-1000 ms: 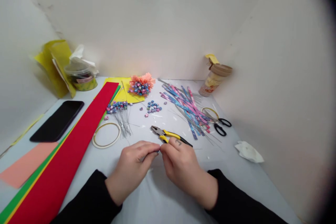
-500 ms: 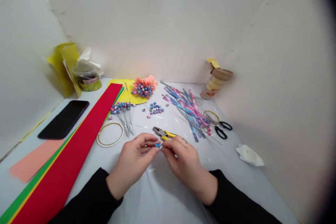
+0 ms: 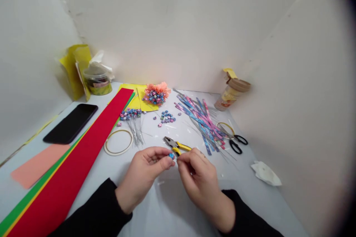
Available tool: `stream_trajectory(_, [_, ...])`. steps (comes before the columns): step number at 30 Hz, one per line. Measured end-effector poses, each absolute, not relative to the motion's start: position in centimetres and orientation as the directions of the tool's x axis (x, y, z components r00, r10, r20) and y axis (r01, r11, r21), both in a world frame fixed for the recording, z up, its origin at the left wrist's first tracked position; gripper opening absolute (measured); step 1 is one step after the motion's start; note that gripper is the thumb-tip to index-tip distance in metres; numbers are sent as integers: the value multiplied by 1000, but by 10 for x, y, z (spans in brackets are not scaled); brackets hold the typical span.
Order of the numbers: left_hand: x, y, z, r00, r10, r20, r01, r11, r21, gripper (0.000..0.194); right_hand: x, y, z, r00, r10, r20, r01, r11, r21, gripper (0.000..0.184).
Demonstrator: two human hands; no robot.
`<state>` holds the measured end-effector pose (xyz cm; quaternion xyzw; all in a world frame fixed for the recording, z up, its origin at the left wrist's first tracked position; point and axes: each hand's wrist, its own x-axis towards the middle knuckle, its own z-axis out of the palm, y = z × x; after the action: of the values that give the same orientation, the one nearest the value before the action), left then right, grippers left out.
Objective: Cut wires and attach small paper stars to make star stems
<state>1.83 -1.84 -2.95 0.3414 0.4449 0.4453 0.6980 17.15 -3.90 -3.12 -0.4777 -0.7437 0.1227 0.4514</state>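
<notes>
Between the thumb and forefinger of my left hand [image 3: 148, 168] is a small blue paper star [image 3: 171, 156]. My right hand [image 3: 198, 177] is closed in a pinch just right of the star; whatever lies between its fingertips is too small to make out. Pliers with yellow handles [image 3: 176, 144] lie right behind my fingertips. Farther back, loose folded stars [image 3: 167, 116] sit in a small heap. Left of them, a bunch of stars on thin wires [image 3: 135, 126] rests on the table. Patterned paper strips [image 3: 200, 118] are strewn with wires on the right.
Scissors [image 3: 236, 144], a paper cup [image 3: 232, 94] and a crumpled tissue [image 3: 266, 173] line the right side. Leftward are a tape roll [image 3: 106, 147], long red paper [image 3: 80, 177], a phone [image 3: 71, 124] and a plastic tub [image 3: 97, 81]. A star-filled orange paper flower [image 3: 158, 90] stands at the back.
My fingertips have moved slightly apart, and more of the blue star shows in my left hand. The whole view has shifted a little.
</notes>
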Motion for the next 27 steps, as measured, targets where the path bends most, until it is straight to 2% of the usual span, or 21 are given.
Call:
stream_trajectory(9, [25, -26, -28, 169, 916, -365, -509, 398, 763, 22, 165, -44, -30, -65, 875, 480, 558, 431, -709, 17])
stream_trajectory(13, [24, -25, -31, 193, 926, -323, -429, 376, 821, 18, 165, -44, -29, -52, 879, 473, 541, 423, -727, 18])
stream_trajectory(20, [25, -27, -33, 168, 939, -301, -417, 345, 841, 16, 165, -44, -28, -3, 947, 321, 472, 284, -834, 18])
stream_trajectory(23, [25, -26, -32, 166, 942, -292, -364, 334, 869, 15, 166, -44, -29, -11, 944, 330, 470, 296, -831, 18])
stream_trajectory(27, [23, -25, -30, 189, 934, -303, -306, 349, 886, 14, 168, -44, -29, -70, 908, 414, 526, 386, -758, 17])
